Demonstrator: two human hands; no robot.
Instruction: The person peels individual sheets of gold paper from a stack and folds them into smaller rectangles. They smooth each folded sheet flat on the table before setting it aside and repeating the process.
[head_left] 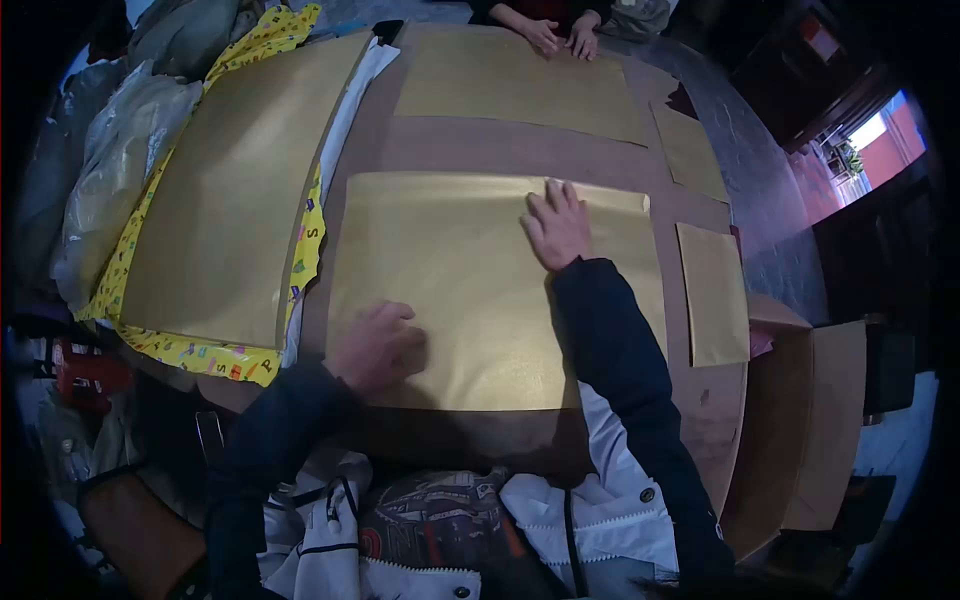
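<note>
A large gold sheet [470, 300] lies on the brown table in front of me, its far edge slightly folded or curled. My right hand [558, 223] rests on the sheet near that far edge, fingers apart and pointing away from me. At the sheet's left side is my left hand [378, 345], its fingers bent and a little blurred; whether anything is under them is hidden. To the right of the sheet lies a smaller gold piece [713, 295].
A stack of gold sheets [240, 190] lies on yellow printed wrapping [200, 352] at left. Across the table, a co-worker's hands [563, 38] touch another gold sheet [520, 85]. A narrow gold piece [688, 150] is at far right, an open cardboard box [800, 430] at near right.
</note>
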